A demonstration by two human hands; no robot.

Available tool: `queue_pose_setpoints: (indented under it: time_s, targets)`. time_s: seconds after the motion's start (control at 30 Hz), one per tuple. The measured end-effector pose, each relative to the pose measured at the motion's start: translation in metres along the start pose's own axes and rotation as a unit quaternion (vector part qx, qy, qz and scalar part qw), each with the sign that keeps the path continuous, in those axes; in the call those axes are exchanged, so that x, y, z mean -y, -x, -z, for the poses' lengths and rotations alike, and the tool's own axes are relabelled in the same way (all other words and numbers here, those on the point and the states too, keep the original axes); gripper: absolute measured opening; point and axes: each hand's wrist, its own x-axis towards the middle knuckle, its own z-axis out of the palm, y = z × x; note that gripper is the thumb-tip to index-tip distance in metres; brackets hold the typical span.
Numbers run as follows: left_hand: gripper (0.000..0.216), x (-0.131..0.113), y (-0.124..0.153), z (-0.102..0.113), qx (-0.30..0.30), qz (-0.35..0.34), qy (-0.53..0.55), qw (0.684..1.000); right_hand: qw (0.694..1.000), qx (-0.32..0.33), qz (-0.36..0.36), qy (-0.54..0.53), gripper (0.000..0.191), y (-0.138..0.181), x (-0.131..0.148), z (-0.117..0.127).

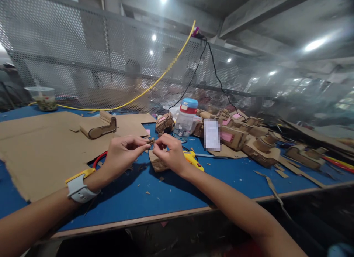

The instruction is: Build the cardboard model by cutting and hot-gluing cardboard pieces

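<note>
Between the fingertips of both hands is a small brown scrap of cardboard (151, 141), held a little above the blue table. My left hand (124, 152) pinches its left end, and my right hand (170, 150) pinches the right end. Below my right hand lies a cardboard block (157, 164), partly covered by that hand. A yellow glue gun (193, 161) rests just beyond my right wrist, its near part hidden. By my left wrist, a red-handled tool (99, 159) and a yellow-handled one are partly hidden by the arm.
A large cardboard sheet (44, 146) covers the table's left side, with a cardboard model (99, 126) on it. Behind my hands stands a clear bottle (184, 126) with a blue lid. Several cardboard models (260, 150) pile up at right. A yellow cable (155, 83) hangs across the mesh partition.
</note>
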Motion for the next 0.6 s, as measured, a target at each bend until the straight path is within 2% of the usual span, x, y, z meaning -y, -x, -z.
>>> queue_pose_setpoints:
  time_s: [0.3, 0.6]
  targets:
    - [0.006, 0.0031, 0.004, -0.0018, 0.008, -0.007, -0.008, 1.0, 0.999, -0.036, -0.021, 0.017, 0.02, 0.0031, 0.0058, -0.002]
    - [0.009, 0.0035, 0.0057, -0.0023, 0.002, -0.037, -0.02, 0.999, 0.997, -0.057, 0.024, 0.049, 0.023, 0.0051, 0.0049, -0.0024]
